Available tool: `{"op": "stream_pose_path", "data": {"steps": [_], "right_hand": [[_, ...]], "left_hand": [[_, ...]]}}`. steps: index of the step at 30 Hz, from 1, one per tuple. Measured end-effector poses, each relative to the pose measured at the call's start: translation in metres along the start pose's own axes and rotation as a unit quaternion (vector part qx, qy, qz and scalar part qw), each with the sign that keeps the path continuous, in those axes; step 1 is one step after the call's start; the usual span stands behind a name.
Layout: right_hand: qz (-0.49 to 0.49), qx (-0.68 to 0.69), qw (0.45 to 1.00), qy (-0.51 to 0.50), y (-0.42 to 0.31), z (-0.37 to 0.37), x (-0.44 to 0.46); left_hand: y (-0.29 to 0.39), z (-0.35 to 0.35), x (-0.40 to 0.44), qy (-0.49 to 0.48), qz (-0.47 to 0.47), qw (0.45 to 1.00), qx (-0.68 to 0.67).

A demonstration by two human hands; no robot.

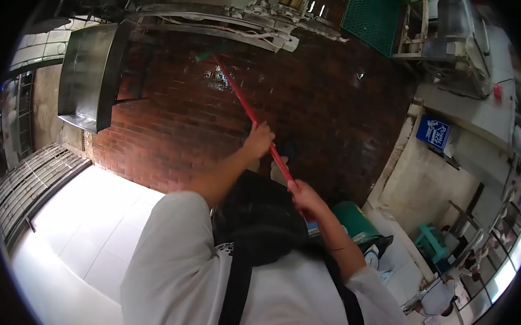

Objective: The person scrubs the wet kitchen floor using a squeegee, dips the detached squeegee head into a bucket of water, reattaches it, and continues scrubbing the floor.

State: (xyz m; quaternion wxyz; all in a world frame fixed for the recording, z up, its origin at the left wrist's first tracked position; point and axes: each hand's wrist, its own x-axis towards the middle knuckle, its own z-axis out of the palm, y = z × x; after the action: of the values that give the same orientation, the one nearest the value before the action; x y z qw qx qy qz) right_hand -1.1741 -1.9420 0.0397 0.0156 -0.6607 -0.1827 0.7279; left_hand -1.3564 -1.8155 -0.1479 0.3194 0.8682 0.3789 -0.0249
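Observation:
A long red pole (241, 95) slants across the view, with a blurred green head (204, 56) at its far end on the wet brick floor (175, 112). Whether that head is a broom or a squeegee, I cannot tell. My left hand (259, 141) is wrapped round the middle of the pole. Lower down, near my body, my right hand (305, 198) grips it close to its near end. A black apron (258, 209) hangs below my hands, and part of a foot shows beside the pole.
A metal trough (85, 76) stands at the left, above a slatted rack (39, 176). Machinery (220, 21) runs along the far side, near a green perforated panel (371, 22). A green bin (354, 222) is close at my right. Another person (439, 297) is at the lower right.

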Motion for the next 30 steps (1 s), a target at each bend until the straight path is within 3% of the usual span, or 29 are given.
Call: {"op": "stream_pose_path", "data": {"steps": [3, 6, 9, 12, 13, 15, 17, 18, 20, 22, 25, 27, 28, 30], "right_hand": [[-0.023, 0.107, 0.992, -0.064, -0.034, -0.005, 0.023], [0.062, 0.155, 0.983, -0.072, -0.008, -0.002, -0.017], [0.033, 0.090, 0.995, -0.035, 0.007, 0.002, -0.007], [-0.010, 0.087, 0.996, -0.025, -0.026, -0.006, 0.032], [-0.029, 0.040, 0.999, -0.011, -0.033, -0.007, 0.028], [-0.067, -0.059, 0.996, 0.023, -0.047, -0.021, 0.012], [-0.147, -0.199, 0.962, 0.119, 0.002, -0.030, -0.017], [-0.139, -0.215, 0.957, 0.135, 0.015, -0.031, -0.050], [-0.094, -0.239, 0.956, 0.143, 0.050, -0.036, -0.102], [-0.053, -0.249, 0.958, 0.130, 0.061, -0.037, -0.104], [-0.056, -0.277, 0.948, 0.147, 0.042, -0.030, -0.065], [-0.062, -0.301, 0.937, 0.167, -0.036, -0.026, -0.009], [-0.089, -0.286, 0.940, 0.163, -0.062, -0.022, 0.023], [-0.005, -0.231, 0.966, 0.116, -0.136, -0.006, 0.022]], "left_hand": [[-0.037, -0.019, 0.019, 0.019, -0.022, 0.999, 0.022], [0.008, -0.038, -0.002, -0.037, 0.016, 0.998, 0.042], [0.009, -0.015, 0.000, -0.078, -0.008, 0.997, 0.025], [-0.036, -0.006, 0.026, 0.028, -0.014, 0.995, 0.092], [-0.037, -0.024, 0.034, 0.016, -0.027, 0.997, 0.075], [-0.014, -0.038, 0.033, -0.006, -0.019, 0.999, 0.038], [0.025, -0.033, 0.020, -0.017, 0.004, 1.000, 0.015], [0.054, -0.023, 0.006, -0.018, 0.023, 1.000, 0.011], [0.105, 0.014, -0.022, 0.093, 0.084, 0.992, 0.025], [0.139, 0.022, -0.040, 0.064, 0.126, 0.985, -0.103], [0.108, 0.037, -0.017, 0.137, 0.071, 0.987, -0.044], [0.034, 0.022, 0.025, 0.118, 0.010, 0.989, -0.088], [0.002, 0.002, 0.039, 0.147, -0.014, 0.988, -0.040], [-0.031, -0.048, 0.052, 0.167, -0.077, 0.982, 0.036]]}}
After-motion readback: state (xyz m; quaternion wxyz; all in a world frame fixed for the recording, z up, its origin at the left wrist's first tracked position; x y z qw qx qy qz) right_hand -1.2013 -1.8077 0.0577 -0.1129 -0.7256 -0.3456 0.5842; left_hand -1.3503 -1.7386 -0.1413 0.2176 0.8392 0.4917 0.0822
